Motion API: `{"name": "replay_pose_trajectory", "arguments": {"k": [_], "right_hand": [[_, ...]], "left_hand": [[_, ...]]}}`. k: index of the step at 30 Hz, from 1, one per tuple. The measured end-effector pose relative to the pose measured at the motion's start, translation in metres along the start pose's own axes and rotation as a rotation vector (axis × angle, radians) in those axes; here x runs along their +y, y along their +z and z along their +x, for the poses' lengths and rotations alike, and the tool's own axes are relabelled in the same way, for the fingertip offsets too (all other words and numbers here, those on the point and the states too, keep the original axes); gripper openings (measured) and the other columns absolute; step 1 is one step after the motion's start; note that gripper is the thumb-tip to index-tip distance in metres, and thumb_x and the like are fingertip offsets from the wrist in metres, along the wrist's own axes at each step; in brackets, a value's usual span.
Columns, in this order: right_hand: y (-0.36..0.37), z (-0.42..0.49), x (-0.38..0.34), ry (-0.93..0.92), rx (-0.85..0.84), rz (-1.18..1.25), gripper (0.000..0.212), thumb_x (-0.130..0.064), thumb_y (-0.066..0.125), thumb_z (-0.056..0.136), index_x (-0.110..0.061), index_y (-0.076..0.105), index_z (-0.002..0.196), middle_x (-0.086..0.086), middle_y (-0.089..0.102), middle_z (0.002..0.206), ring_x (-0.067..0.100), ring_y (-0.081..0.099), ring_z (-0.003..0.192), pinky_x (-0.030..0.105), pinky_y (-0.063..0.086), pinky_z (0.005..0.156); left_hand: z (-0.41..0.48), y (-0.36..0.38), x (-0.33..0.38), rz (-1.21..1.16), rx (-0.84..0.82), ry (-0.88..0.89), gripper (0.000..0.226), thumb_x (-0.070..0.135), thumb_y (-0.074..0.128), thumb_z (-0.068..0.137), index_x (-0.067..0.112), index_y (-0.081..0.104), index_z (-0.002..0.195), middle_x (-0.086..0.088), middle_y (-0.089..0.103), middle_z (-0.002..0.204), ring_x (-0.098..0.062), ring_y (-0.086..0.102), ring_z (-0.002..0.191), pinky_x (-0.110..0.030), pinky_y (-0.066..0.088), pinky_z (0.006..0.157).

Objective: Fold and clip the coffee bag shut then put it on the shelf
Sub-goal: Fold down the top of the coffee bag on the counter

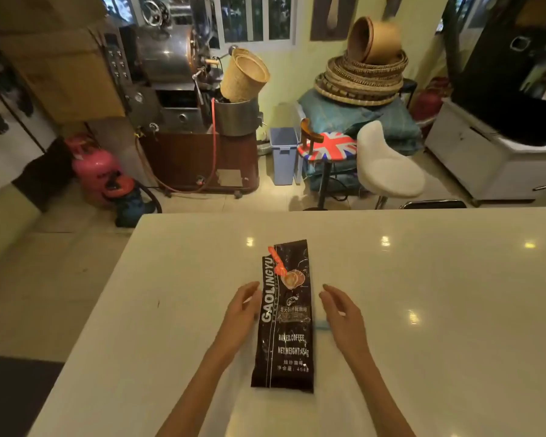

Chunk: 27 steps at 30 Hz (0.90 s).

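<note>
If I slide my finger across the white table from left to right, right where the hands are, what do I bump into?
Left hand → coffee bag → a small light-blue thing, maybe the clip, mostly hidden → right hand. All of it is over the table.

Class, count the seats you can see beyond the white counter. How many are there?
2. A Union Jack stool stands beside the blue bin, and a white moulded chair stands just right of it. Others may be hidden below the counter edge.
</note>
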State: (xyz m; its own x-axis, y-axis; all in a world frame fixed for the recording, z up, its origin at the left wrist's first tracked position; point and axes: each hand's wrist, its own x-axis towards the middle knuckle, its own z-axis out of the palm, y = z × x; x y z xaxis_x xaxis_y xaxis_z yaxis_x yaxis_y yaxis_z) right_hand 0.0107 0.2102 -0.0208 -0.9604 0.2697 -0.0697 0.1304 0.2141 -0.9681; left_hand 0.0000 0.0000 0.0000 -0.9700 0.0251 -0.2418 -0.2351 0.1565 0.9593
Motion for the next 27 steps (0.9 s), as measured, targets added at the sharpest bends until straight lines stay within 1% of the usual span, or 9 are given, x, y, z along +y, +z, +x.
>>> {"name": "replay_pose_trajectory", "arguments": {"k": [2,5,9,13,18,20,21,22,27], "right_hand": [[0.012,0.005,-0.01,0.039,-0.078,0.048,0.023,-0.027,0.062,0.094,-0.024,0.062,0.116,0.002,0.069,0.116,0.005,0.064,0.098,0.019,0.055,0.075],[0.02,0.002,-0.026,-0.001,-0.061,0.163,0.019,-0.01,0.068,0.089,-0.013,0.064,0.107,0.002,0.071,0.105,0.015,0.069,0.094,0.017,0.056,0.07],[-0.001,-0.012,-0.049,-0.165,-0.031,0.247,0.016,0.005,0.066,0.086,-0.007,0.063,0.096,0.008,0.07,0.098,0.009,0.069,0.09,0.018,0.056,0.071],[-0.011,-0.028,-0.049,-0.222,-0.039,0.189,0.028,0.006,0.065,0.086,-0.022,0.063,0.082,-0.01,0.071,0.092,0.011,0.067,0.096,0.022,0.059,0.077],[-0.018,-0.046,-0.046,-0.29,0.023,0.153,0.038,0.013,0.06,0.086,-0.025,0.061,0.086,-0.018,0.068,0.093,0.01,0.066,0.093,0.017,0.055,0.075],[-0.013,-0.051,-0.044,-0.279,-0.005,0.17,0.035,0.012,0.058,0.088,-0.023,0.062,0.094,-0.014,0.068,0.098,0.013,0.065,0.097,0.017,0.054,0.078],[-0.01,-0.054,-0.044,-0.257,-0.028,0.179,0.033,0.011,0.059,0.089,-0.021,0.062,0.099,-0.013,0.068,0.099,0.014,0.066,0.098,0.018,0.055,0.08],[-0.008,-0.055,-0.046,-0.239,-0.042,0.178,0.031,0.009,0.06,0.088,-0.019,0.061,0.102,-0.012,0.068,0.099,0.014,0.067,0.097,0.02,0.056,0.08],[-0.016,-0.05,-0.06,-0.193,0.007,0.163,0.03,0.007,0.063,0.087,-0.023,0.063,0.084,-0.02,0.07,0.082,0.0,0.067,0.079,0.009,0.05,0.066]], "left_hand": [[0.006,0.006,0.011,-0.06,-0.094,-0.052,0.032,0.038,0.049,0.097,0.021,0.054,0.124,-0.01,0.067,0.123,-0.017,0.07,0.102,-0.031,0.056,0.079],[0.003,0.011,0.026,-0.114,-0.094,0.037,0.03,0.035,0.058,0.091,0.019,0.053,0.117,-0.013,0.07,0.114,-0.028,0.071,0.1,-0.045,0.059,0.083],[-0.015,0.007,0.043,-0.125,-0.014,0.253,0.007,0.01,0.059,0.09,0.009,0.055,0.096,0.005,0.073,0.09,-0.011,0.07,0.086,-0.024,0.057,0.072],[-0.028,-0.001,0.043,-0.095,0.028,0.27,0.025,-0.011,0.062,0.085,0.013,0.057,0.078,0.008,0.072,0.073,-0.004,0.065,0.071,-0.02,0.053,0.065],[-0.039,-0.003,0.042,-0.061,-0.021,0.336,0.037,-0.005,0.071,0.073,0.031,0.065,0.063,0.003,0.075,0.089,-0.007,0.07,0.082,-0.018,0.054,0.073],[-0.04,0.001,0.039,-0.029,-0.08,0.348,0.019,0.005,0.073,0.073,0.023,0.069,0.077,-0.004,0.07,0.101,-0.013,0.068,0.096,-0.024,0.055,0.082],[-0.04,0.004,0.035,-0.001,-0.121,0.359,0.012,0.011,0.073,0.074,0.01,0.067,0.084,-0.004,0.067,0.106,-0.018,0.065,0.103,-0.029,0.054,0.086],[-0.04,0.008,0.033,0.037,-0.129,0.391,0.018,0.014,0.072,0.075,0.001,0.063,0.085,-0.001,0.064,0.109,-0.022,0.062,0.107,-0.033,0.054,0.089],[-0.032,-0.005,0.039,-0.067,-0.01,0.399,0.022,0.009,0.076,0.068,0.012,0.055,0.065,-0.002,0.066,0.085,-0.019,0.064,0.081,-0.032,0.053,0.073]]}}
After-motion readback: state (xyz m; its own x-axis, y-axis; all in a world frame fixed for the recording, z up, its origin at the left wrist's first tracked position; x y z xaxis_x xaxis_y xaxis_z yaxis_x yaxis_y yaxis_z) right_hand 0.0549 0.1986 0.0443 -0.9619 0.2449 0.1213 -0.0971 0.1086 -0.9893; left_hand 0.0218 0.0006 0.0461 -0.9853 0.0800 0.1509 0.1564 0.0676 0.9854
